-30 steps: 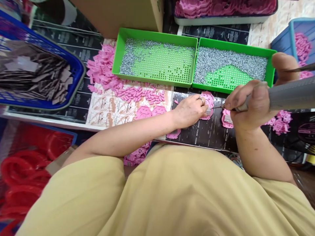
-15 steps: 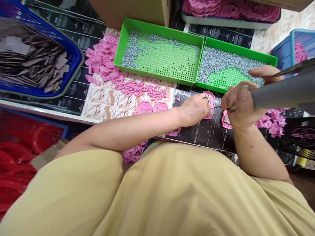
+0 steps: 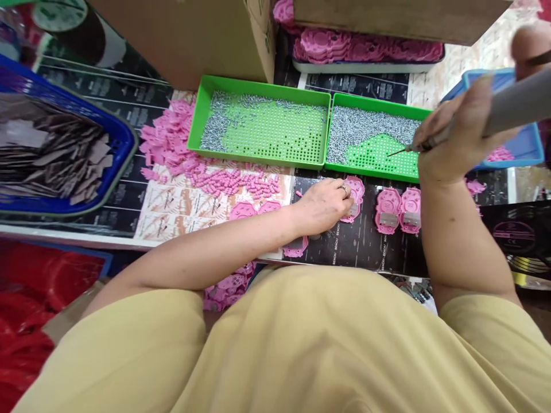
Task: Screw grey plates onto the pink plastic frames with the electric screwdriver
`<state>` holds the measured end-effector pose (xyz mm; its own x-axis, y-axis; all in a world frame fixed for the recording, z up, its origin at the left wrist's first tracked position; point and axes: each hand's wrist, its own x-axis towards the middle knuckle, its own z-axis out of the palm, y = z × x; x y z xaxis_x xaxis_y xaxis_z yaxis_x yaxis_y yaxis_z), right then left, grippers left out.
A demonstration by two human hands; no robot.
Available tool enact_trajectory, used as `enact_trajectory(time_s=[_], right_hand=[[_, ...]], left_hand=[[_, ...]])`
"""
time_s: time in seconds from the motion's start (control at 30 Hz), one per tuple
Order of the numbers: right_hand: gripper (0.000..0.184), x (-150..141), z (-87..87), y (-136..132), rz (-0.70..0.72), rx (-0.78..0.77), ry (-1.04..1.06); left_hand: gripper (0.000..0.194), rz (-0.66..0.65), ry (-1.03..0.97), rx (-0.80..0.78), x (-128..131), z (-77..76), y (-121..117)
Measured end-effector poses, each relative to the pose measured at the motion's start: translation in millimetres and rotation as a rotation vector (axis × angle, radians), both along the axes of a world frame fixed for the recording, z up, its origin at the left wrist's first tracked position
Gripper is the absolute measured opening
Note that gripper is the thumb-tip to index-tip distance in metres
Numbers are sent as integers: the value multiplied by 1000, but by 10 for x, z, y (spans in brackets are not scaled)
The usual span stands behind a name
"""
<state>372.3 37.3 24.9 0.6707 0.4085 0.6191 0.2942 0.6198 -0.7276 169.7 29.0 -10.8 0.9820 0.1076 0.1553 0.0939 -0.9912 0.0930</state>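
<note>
My left hand (image 3: 321, 207) rests on the bench with its fingers curled over a pink plastic casing (image 3: 355, 189) that has a pale metal plate in it. Its fingertips are partly hidden. My right hand (image 3: 450, 140) is wrapped round a grey electric screwdriver (image 3: 514, 106). The thin bit points left over the right green tray (image 3: 371, 169), which holds many small silver screws (image 3: 365, 117). Whether a screw sits on the tip is too small to tell. Two more pink casings with metal plates (image 3: 388, 221) lie side by side below that tray.
A second green screw tray (image 3: 258, 156) adjoins on the left. Loose pink parts (image 3: 172, 135) lie beside it. A blue basket of flat grey pieces (image 3: 116, 183) stands far left. Cardboard boxes (image 3: 193, 34) and a blue bin (image 3: 527, 146) are behind.
My right hand has lifted the screwdriver away from the casing, up and right, and its bit is now over the right tray. My left hand stays on the casing. The camera view has shifted.
</note>
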Motion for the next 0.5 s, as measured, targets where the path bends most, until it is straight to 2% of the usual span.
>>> enact_trajectory(time_s=[0.07, 0.1, 0.23, 0.33, 0.43, 0.5], right_hand=[[57, 6, -87, 98, -120, 84, -45], [57, 5, -121, 117, -132, 56, -78], [50, 13, -160, 103, -85, -40, -158], [40, 16, -155, 120, -50, -2, -180], [47, 28, -170, 136, -79, 69, -199], [53, 65, -155, 92, -35, -24, -180]], left_hand=[[18, 3, 2, -19, -3, 10, 16], [19, 4, 5, -26, -4, 14, 21], [17, -6, 11, -43, -5, 10, 35], [17, -12, 6, -48, -8, 3, 43], [20, -6, 8, -52, -13, 9, 43], [20, 2, 15, -54, -15, 18, 34]])
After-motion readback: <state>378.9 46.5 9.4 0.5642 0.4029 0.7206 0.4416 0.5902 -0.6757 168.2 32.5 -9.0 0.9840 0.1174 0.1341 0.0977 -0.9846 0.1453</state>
